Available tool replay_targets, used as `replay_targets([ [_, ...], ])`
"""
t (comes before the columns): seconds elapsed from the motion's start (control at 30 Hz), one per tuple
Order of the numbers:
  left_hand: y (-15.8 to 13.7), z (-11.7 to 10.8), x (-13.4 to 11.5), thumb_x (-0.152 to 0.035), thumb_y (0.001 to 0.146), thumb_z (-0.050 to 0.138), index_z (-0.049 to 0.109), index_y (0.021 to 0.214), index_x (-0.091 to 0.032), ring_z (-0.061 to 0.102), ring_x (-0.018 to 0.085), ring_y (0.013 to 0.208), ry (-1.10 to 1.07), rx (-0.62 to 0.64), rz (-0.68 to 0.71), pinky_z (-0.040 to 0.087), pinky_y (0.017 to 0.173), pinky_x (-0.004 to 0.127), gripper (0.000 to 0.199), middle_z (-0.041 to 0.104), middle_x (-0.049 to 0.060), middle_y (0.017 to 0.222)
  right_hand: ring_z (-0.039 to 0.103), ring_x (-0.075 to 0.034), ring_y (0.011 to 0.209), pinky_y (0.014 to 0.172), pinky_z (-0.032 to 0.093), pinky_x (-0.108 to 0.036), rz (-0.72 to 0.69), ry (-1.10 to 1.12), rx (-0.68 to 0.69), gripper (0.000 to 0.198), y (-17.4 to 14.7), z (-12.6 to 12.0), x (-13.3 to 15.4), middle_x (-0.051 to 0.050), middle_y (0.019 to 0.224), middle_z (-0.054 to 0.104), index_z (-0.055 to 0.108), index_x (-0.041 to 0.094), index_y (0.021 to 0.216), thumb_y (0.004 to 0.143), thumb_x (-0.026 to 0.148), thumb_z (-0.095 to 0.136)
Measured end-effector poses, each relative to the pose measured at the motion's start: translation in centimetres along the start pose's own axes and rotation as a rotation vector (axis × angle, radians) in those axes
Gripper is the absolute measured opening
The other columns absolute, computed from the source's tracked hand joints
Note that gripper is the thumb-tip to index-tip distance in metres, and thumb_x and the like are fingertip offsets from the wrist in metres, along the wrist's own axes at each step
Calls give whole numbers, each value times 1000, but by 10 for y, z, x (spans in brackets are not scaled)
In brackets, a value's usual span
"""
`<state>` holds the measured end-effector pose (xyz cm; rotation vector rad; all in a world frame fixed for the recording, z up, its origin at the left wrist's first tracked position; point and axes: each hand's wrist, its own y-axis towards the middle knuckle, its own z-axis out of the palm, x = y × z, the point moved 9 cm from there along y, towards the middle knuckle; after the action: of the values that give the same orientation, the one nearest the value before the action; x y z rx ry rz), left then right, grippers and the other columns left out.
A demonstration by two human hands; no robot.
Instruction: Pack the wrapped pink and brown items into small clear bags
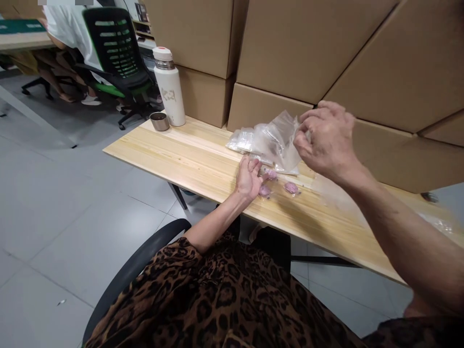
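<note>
My right hand [328, 137] is raised above the table with its fingers pinched on the edge of a clear plastic bag [284, 140]. The bag stretches up and right from a heap of clear plastic bags [244, 139] lying on the wood. Low at the table's near side, my left hand [249, 179] is turned palm up, fingers loosely bent and apart, with nothing visible in it. Right beside its thumb lie small pink pieces in clear wrappers; one pink wrapped piece [291, 188] sits a little apart to the right.
Large cardboard boxes [279, 43] are stacked along the table's [174, 154] far side. A white thermos [170, 92] and a small metal cup [159, 122] stand at the left end. Behind, a person [68, 29] sits on a black and green chair [114, 46].
</note>
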<state>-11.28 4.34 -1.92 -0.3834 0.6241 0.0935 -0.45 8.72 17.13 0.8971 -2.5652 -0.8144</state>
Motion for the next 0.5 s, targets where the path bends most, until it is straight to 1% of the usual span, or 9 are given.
replay_targets([
  [0.03,-1,-1,-1,-57,111,41,36,166,-32,52,29,156,-8,6,-5,65,105,47,60,53,14,166,54,-42,142,117,33,-70,-5,-58,20,20,7,-3,5,-16,117,78,52,20,73,83,17,69],
  [0.07,-3,-1,-3,-65,108,47,36,166,-33,53,31,154,-1,30,16,66,104,46,67,52,14,167,56,-42,139,115,33,-69,-20,-107,47,21,13,-5,11,-16,112,78,49,19,71,81,15,68],
  [0.1,-6,2,-6,-68,102,58,34,167,-36,55,31,153,21,64,54,66,104,45,76,52,13,167,58,-40,136,113,32,-69,-48,-141,80,24,18,-6,18,-16,107,78,47,18,69,82,14,67],
  [0.17,-11,8,-11,-57,89,83,25,171,-40,60,31,146,82,125,135,64,107,45,102,53,11,165,59,-38,133,113,28,-69,-134,-158,144,31,24,-3,33,-13,100,77,42,17,66,87,17,64],
  [0.23,-13,14,-11,-36,81,93,18,172,-41,67,27,135,116,147,158,62,110,46,118,57,11,160,61,-35,130,114,26,-69,-221,-141,190,35,26,1,46,-10,96,77,41,16,65,92,22,63],
  [0.3,-11,16,-8,-20,83,87,18,172,-41,74,22,119,101,127,126,62,110,48,115,63,10,150,64,-33,124,115,29,-68,-246,-147,210,38,28,2,48,-9,94,77,45,15,64,95,26,63],
  [0.37,-6,14,-8,-7,85,75,21,170,-40,76,17,107,62,79,93,63,108,48,106,68,7,141,65,-32,121,112,35,-64,-181,-176,229,36,32,-2,37,-8,93,77,53,15,64,95,27,65],
  [0.43,0,9,-10,-1,87,67,23,169,-37,76,15,105,23,27,76,61,110,44,100,69,5,133,67,-30,117,106,43,-57,-66,-183,241,27,38,-9,20,-8,96,78,59,15,66,91,22,68],
  [0.5,5,2,-12,-1,90,65,24,168,-33,75,14,112,2,-23,70,58,114,40,94,70,5,131,68,-28,116,103,47,-53,-1,-162,200,18,43,-22,9,-9,105,80,62,16,69,86,17,69],
])
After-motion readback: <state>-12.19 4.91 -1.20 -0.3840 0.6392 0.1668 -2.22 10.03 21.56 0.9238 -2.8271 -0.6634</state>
